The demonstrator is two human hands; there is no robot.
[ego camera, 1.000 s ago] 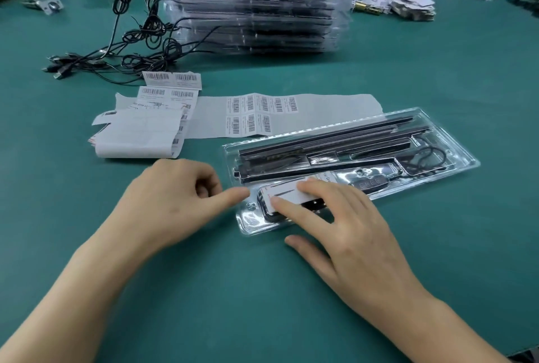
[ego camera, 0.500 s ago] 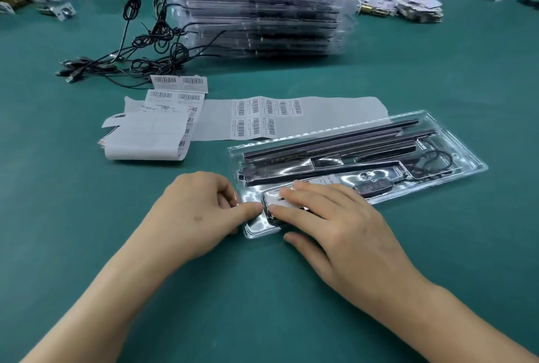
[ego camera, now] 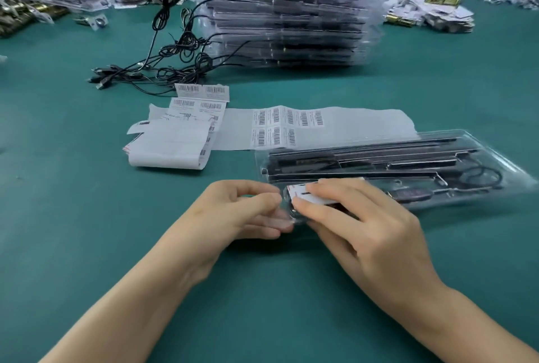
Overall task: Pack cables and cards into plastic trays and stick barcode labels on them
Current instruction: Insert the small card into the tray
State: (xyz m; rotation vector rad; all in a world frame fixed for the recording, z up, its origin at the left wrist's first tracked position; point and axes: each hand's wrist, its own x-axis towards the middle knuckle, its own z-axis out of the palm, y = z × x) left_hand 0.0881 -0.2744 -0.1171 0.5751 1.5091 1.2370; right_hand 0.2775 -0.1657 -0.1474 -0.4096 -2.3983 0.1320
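No words or numbers can be read. Barcode labels (ego camera: pixel 287 126) sit in two rows on a white backing strip (ego camera: pixel 364 126) on the table (ego camera: pixel 87 217), their fine print too small to make out. Two shorter label strips (ego camera: pixel 201 90) just beyond carry barcodes, likewise illegible. The card (ego camera: pixel 303 196) shows only a red mark and a dark line

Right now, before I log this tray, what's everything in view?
tray: one, clear, near right
strips: several, black, in the tray
coiled cable: one, black, tray's right end
card: one, white and red, tray's left end
stack of trays: one, clear, far centre
loose cables: tangle, black, left of the stack
label sheet: one, white, behind the tray
folded papers: pile, white, left of the sheet
table: one, green, underneath
left hand: one, bare, pinching the tray's end
right hand: one, bare, fingers flat on the card
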